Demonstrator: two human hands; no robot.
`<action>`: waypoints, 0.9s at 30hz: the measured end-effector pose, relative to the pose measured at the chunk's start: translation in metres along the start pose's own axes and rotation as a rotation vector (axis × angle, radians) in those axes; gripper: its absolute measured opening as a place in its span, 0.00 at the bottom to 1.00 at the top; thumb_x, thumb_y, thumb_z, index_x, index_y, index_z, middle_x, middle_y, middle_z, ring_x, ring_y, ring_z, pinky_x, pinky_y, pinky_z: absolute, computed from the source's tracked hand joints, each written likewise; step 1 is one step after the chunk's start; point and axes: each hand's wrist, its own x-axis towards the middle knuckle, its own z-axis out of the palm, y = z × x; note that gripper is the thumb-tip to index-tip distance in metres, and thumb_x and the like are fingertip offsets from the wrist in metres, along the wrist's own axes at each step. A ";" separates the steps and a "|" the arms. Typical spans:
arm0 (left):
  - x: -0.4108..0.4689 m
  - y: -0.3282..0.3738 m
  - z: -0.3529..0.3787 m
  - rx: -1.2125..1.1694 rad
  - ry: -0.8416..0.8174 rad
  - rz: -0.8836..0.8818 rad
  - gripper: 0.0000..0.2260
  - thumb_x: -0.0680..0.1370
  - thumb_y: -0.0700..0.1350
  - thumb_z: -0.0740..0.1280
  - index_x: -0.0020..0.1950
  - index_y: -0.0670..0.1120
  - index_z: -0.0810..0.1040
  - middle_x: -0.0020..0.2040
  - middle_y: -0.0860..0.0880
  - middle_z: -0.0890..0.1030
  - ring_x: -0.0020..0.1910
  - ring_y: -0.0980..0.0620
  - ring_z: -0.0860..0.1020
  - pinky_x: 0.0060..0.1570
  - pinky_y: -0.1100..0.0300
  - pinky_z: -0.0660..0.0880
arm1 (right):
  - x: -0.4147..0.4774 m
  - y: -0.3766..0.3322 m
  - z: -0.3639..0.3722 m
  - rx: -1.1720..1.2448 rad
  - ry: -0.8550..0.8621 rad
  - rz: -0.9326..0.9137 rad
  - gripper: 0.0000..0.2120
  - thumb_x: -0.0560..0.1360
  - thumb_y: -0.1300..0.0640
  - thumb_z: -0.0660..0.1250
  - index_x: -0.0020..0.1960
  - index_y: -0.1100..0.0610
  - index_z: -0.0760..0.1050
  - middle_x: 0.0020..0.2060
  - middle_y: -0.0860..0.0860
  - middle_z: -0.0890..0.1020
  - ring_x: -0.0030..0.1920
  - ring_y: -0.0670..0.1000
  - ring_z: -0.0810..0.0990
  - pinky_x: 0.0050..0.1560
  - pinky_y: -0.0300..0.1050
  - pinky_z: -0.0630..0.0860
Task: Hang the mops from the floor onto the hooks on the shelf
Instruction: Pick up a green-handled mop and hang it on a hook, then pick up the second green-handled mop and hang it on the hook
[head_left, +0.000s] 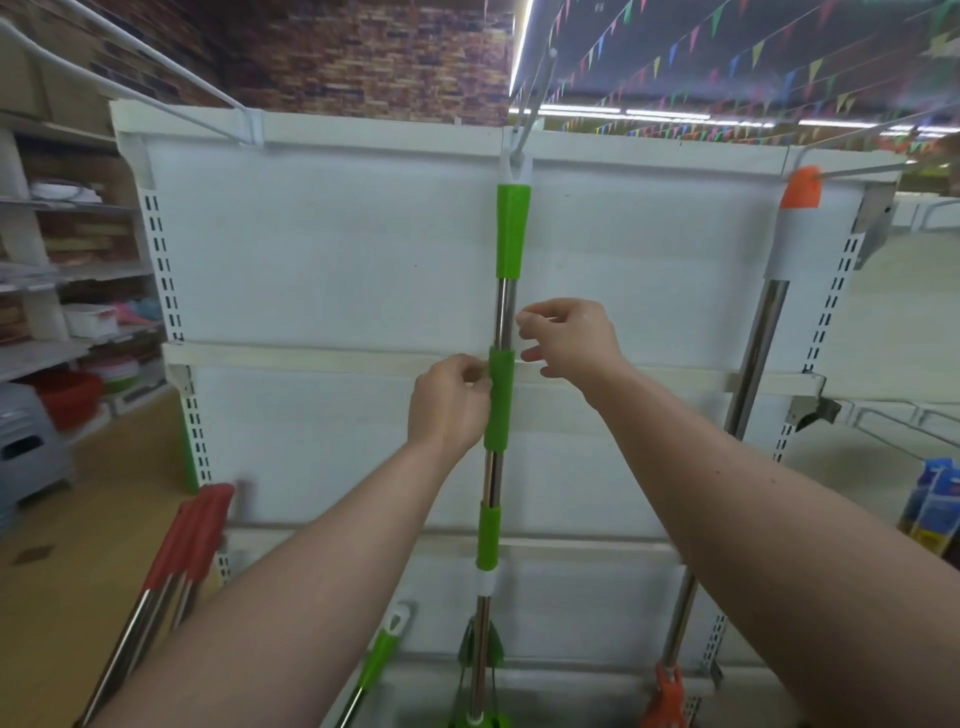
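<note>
A green-handled mop (511, 228) hangs upright by its white loop from the middle hook (535, 93) of the white shelf (332, 249). My left hand (449, 405) touches the mop's green middle sleeve with curled fingers from the left. Just right of the steel pole, my right hand (569, 338) hovers with loosely curled fingers and holds nothing. An orange-handled mop (800, 189) hangs from the right hook (857, 169). Red-handled mops (192, 535) lean at the lower left. Another green-handled mop (382, 654) leans low, between my arms.
A bare white hook arm (156, 67) sticks out at the upper left. Side shelves with basins and a grey stool (31, 441) stand at the left. Packaged goods (935, 509) sit at the right. Wooden floor lies to the left.
</note>
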 end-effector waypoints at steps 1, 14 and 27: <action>-0.008 -0.006 -0.001 -0.014 0.001 -0.025 0.11 0.78 0.45 0.68 0.59 0.47 0.84 0.56 0.50 0.86 0.56 0.49 0.83 0.55 0.62 0.73 | -0.008 0.002 -0.002 0.009 -0.014 0.006 0.04 0.80 0.52 0.69 0.48 0.50 0.82 0.49 0.52 0.86 0.38 0.49 0.87 0.42 0.47 0.82; -0.180 -0.113 -0.042 0.022 0.058 -0.365 0.03 0.76 0.44 0.74 0.48 0.50 0.83 0.49 0.45 0.87 0.46 0.47 0.86 0.46 0.61 0.82 | -0.122 0.082 0.030 0.137 -0.232 0.257 0.11 0.81 0.51 0.68 0.56 0.57 0.81 0.50 0.55 0.87 0.41 0.53 0.86 0.42 0.49 0.83; -0.235 -0.206 -0.074 0.117 0.006 -0.528 0.03 0.76 0.49 0.73 0.43 0.55 0.82 0.43 0.54 0.86 0.45 0.51 0.85 0.48 0.54 0.81 | -0.198 0.153 0.129 0.151 -0.377 0.456 0.05 0.82 0.53 0.68 0.50 0.53 0.79 0.44 0.53 0.85 0.41 0.56 0.85 0.41 0.48 0.76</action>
